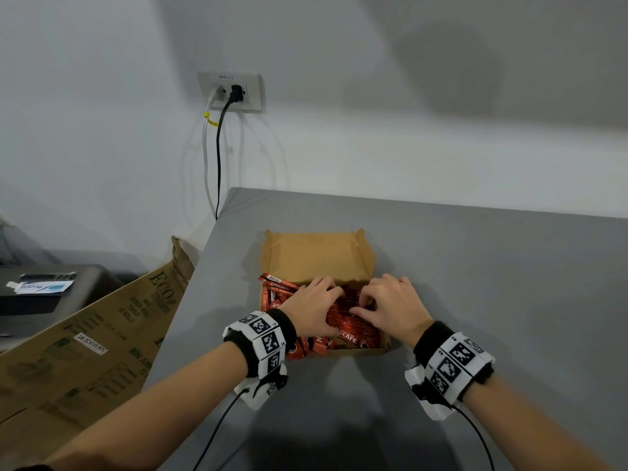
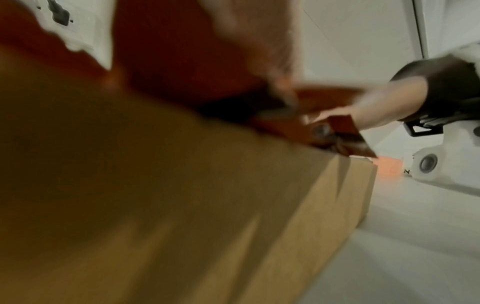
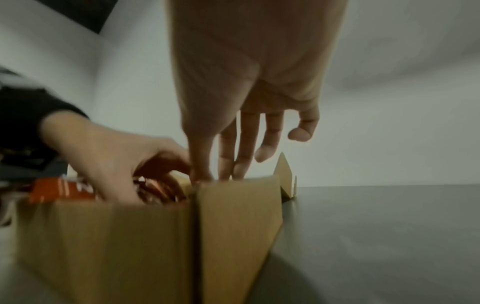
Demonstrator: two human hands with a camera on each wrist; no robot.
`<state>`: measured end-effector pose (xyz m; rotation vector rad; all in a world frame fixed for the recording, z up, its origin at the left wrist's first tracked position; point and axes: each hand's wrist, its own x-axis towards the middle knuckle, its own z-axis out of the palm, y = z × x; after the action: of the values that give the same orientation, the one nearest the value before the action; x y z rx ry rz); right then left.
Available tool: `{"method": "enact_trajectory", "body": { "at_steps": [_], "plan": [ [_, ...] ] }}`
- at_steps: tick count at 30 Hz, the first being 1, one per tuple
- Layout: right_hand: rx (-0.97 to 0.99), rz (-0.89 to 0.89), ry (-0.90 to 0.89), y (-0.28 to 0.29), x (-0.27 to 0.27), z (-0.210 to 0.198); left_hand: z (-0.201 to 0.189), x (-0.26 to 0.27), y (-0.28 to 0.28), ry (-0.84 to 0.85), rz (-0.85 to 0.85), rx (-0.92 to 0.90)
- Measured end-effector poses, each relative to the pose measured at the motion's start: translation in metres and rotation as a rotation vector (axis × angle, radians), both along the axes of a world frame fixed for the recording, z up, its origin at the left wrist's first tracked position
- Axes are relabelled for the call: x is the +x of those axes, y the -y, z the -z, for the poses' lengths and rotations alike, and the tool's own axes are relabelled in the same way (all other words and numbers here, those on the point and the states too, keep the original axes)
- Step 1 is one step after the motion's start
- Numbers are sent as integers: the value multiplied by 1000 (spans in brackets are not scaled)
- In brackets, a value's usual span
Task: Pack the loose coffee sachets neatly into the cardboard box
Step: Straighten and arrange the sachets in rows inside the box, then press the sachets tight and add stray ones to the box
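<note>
Grey table (image 1: 475, 283), hands (image 1: 316, 307) hiding sachets (image 1: 350, 329)

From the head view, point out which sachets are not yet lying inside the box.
The red sachets hanging over the cardboard box's near-left corner, just beside the left hand's wristband; the rest lie inside the walls.

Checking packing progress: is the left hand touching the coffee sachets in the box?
Touching. In the head view the left hand lies directly on the coffee sachets, fingers spread over them.
</note>
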<state>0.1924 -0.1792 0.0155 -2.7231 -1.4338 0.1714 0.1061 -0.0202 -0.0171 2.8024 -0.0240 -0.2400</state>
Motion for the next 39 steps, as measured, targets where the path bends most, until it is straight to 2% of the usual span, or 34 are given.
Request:
{"method": "enact_trajectory", "body": {
  "at_steps": [2,5,7,14,27,31,36,39],
  "plan": [
    [-27,-15,-25,7,-2,-5,0,0,0,2,-2,0],
    [-182,-64,35,16,-7,-5,0,0,0,9,-3,-13],
    [-214,-33,44,20,-7,-1,0,0,0,10,-1,-19],
    [-112,36,-146,19,-6,7,0,-1,-1,24,3,-12],
    [-175,-1,-2,13,-14,7,1,-1,4,36,-24,44],
    [-182,-15,-18,11,-14,6,0,-2,3,61,-11,56],
    [-194,-12,-55,12,-12,7,-14,-9,-1,158,-20,-64],
    [-176,-15,-77,15,-11,7,-35,-11,-16,193,-92,-102]
  ]
}}
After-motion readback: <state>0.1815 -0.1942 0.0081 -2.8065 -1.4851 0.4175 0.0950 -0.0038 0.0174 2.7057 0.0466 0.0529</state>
